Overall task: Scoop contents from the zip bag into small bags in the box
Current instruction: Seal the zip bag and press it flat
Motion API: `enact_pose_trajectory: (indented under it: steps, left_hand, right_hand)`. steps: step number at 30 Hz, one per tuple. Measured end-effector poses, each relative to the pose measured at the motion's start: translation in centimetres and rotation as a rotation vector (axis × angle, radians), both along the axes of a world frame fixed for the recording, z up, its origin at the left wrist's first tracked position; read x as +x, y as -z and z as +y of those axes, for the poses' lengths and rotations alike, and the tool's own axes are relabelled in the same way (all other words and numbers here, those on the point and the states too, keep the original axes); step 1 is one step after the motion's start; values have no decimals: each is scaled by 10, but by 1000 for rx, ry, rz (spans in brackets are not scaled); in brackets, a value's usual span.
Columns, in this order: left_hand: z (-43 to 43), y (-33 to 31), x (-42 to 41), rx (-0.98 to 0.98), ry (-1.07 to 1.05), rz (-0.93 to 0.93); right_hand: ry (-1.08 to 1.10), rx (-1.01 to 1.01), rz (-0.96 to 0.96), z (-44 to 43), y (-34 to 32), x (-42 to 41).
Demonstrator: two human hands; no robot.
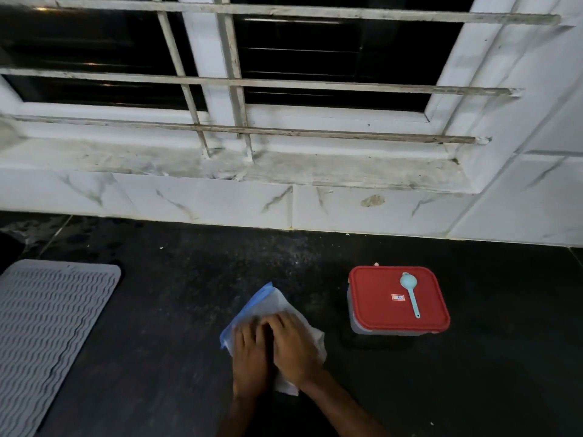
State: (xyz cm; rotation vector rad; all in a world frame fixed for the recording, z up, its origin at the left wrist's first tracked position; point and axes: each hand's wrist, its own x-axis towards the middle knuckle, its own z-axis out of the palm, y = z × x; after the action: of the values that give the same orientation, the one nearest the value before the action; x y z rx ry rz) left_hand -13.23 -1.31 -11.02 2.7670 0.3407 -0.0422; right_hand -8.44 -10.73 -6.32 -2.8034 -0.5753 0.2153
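- Two hands, left [250,357] and right [295,348], side by side, palms down on the zip bag [271,305], touching each other at the thumbs.
- Left fingers [244,334] flat and close together on the bag's left part, near its blue zip edge; no clear pinch visible, so grip hard to tell.
- Right fingers [280,323] likewise spread flat over the bag's middle, pressing rather than wrapping around anything.
- Bag lay flat on the dark surface [176,310], clear plastic with pale contents, blue strip along its upper left side, blurred.
- Box [378,331] stood to the right of the bag, near but apart from it, grey-walled, closed with a red lid [372,307].
- Small white-and-red label [397,297] at the lid's centre, text too small to read.
- Pale blue scoop [410,291] lay on the lid, bowl toward the wall, handle pointing toward the person.
- Grey ribbed mat [47,326] lay at far left on the surface, well apart from the bag.
- White marbled wall tiles [205,200] behind, under a dusty sill [284,168] and barred window [233,74].
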Motion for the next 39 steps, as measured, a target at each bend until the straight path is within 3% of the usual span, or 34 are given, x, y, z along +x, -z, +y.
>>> enact_pose_trajectory:
  steps: [3,6,10,12,14,20,28,30,34,39]
  left_hand:
    - [18,6,0,-19,-114,10]
    - [33,7,-3,-111,-105,-36]
    - [65,-5,-5,-251,-118,-199]
    - [74,-13,-8,-285,-293,-352]
    - [82,-16,-9,-247,-426,-333]
    - [87,-8,-34,-445,-252,-155]
    - [100,-3,-53,-327,-172,-136]
    - [95,-7,-52,-450,-240,-195]
    - [81,-29,-46,-1017,-495,-361]
    - [74,-53,-41,-1323,-581,-436]
  right_hand:
    - [-290,-168,-54,-13,39,8]
    - [-378,-154,-113,-16,41,5]
    - [-150,4,-81,2,25,11]
    - [-80,82,-54,5,14,31]
    - [-103,101,-12,6,6,52]
    - [-285,-5,175,-13,14,66]
    - [-183,31,95,-19,17,68]
    - [-102,181,104,-23,20,65]
    - [10,554,266,-21,13,66]
    - [65,753,322,-23,4,65]
